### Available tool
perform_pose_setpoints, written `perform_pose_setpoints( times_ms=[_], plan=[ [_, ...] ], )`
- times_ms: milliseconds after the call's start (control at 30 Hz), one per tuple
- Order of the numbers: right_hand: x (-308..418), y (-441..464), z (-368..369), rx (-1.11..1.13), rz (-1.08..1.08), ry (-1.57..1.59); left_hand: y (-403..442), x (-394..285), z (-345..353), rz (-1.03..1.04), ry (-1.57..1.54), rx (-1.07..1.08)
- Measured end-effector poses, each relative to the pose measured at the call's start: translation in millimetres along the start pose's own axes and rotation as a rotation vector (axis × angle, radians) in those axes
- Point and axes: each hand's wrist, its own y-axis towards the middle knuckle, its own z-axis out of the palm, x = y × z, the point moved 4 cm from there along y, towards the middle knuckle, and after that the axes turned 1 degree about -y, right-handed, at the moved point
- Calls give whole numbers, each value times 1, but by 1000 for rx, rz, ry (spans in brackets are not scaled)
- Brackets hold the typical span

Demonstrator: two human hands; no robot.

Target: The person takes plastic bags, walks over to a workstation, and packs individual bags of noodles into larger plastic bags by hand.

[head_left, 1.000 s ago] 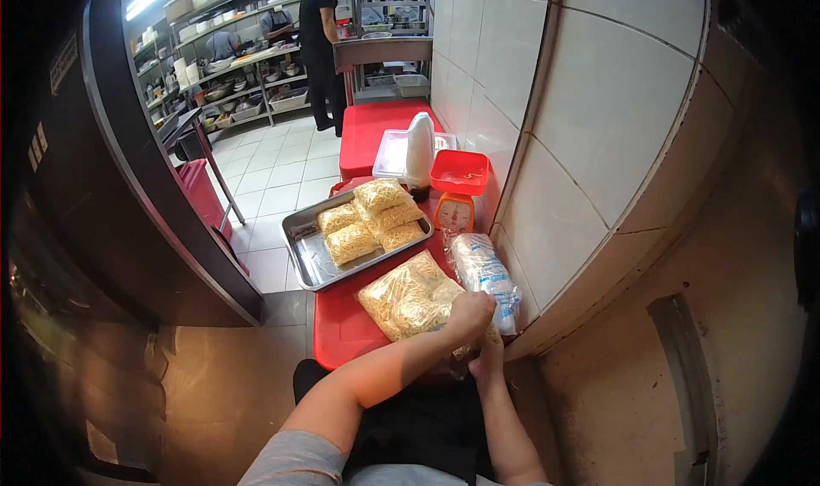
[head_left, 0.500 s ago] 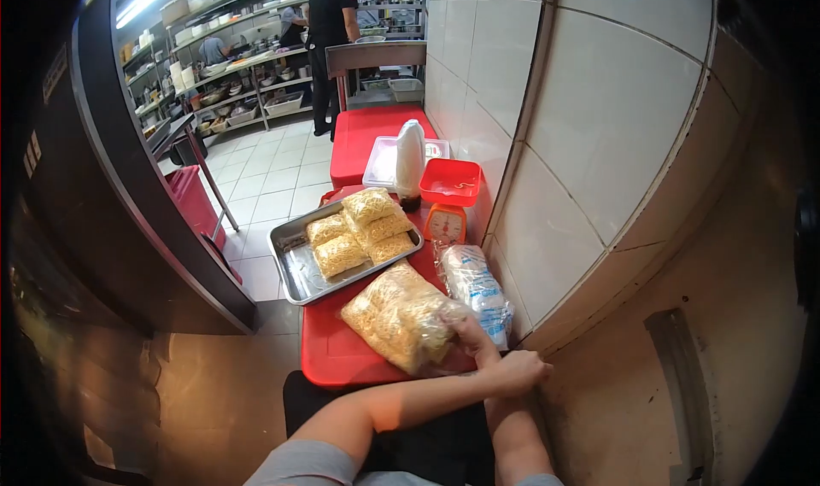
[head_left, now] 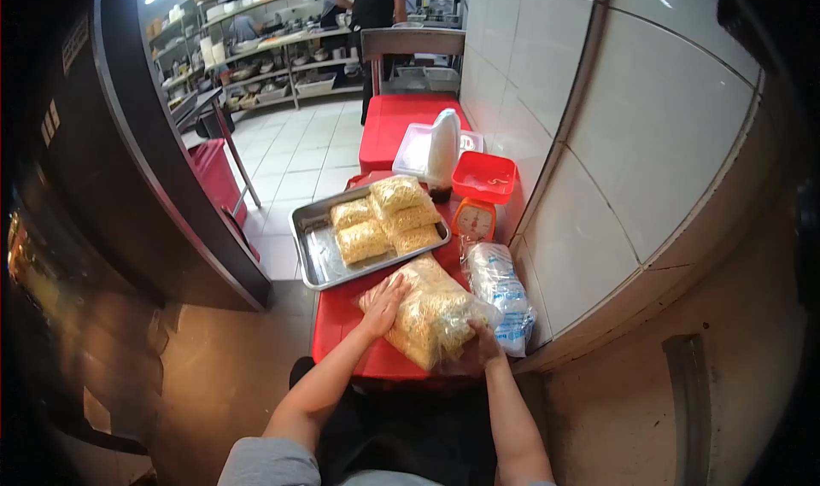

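A large clear plastic bag of yellow noodles (head_left: 424, 302) lies on the red table (head_left: 335, 322) in front of me. My left hand (head_left: 386, 305) rests on its left side, fingers stretched out over the plastic. At the bag's right end, the fingers of my right hand (head_left: 485, 341) are closed on the loose plastic; the fingertips are partly hidden. Beyond the bag stands a metal tray (head_left: 314, 248) with several smaller noodle packs (head_left: 363, 241) stacked toward its right side. Just right of the big bag is a pack of plastic bags (head_left: 500, 289) with blue print.
An orange scale (head_left: 475, 219) carries a red basin (head_left: 484, 177) holding a few noodle strands. Left of it stand a whitish plastic-wrapped item (head_left: 443, 149) and a white container (head_left: 412, 150). A tiled wall (head_left: 632, 136) borders the right. A person in black (head_left: 376, 3) stands farther back.
My arms were crossed with a hand at the bag's right end; now they are uncrossed. My left hand lies on the bag's left side. The camera view has shifted slightly.
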Motion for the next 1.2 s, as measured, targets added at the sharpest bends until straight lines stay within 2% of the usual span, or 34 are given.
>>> perform_pose_setpoints(
  times_ms=[67, 167, 333, 433, 533, 633, 767, 800, 900, 933, 1033, 1067, 1167, 1200],
  plan=[
    [4, 8, 7, 30, 214, 67, 4, 15, 9, 24, -13, 16],
    [11, 2, 39, 113, 357, 112, -2, -2, 7, -78, 41, 13],
    [5, -5, 42, 213, 231, -238, -2, 1, 10, -98, 22, 77],
    [-18, -4, 24, 59, 339, -123, -4, 0, 11, -122, -11, 72],
    [-8, -16, 42, 48, 341, 108, -5, -12, 14, -117, 64, 46],
    [-16, -11, 32, -59, 135, 221, -31, -50, 14, 7, 45, -30],
    [13, -29, 47, -279, -234, -262, -49, -63, 11, 27, 113, -16],
    [18, -33, 42, -342, -265, -209, -50, -65, 10, 29, 142, -9],
    [17, -29, 44, -545, -351, -386, -46, -65, 12, 9, 159, -2],
    [16, -23, 35, -533, -305, -444, -43, -67, 12, -7, 217, 8],
    [19, -21, 22, -394, -275, -273, -27, -101, 8, 75, 330, 0],
    [17, -22, 19, -364, -229, -226, -26, -124, 6, 201, 266, -40],
    [29, -40, 58, -178, -360, -234, -25, -202, 10, 199, 173, -15],
    [17, -36, 41, -257, -324, -249, -19, -203, 19, 202, 215, 3]
  ],
)
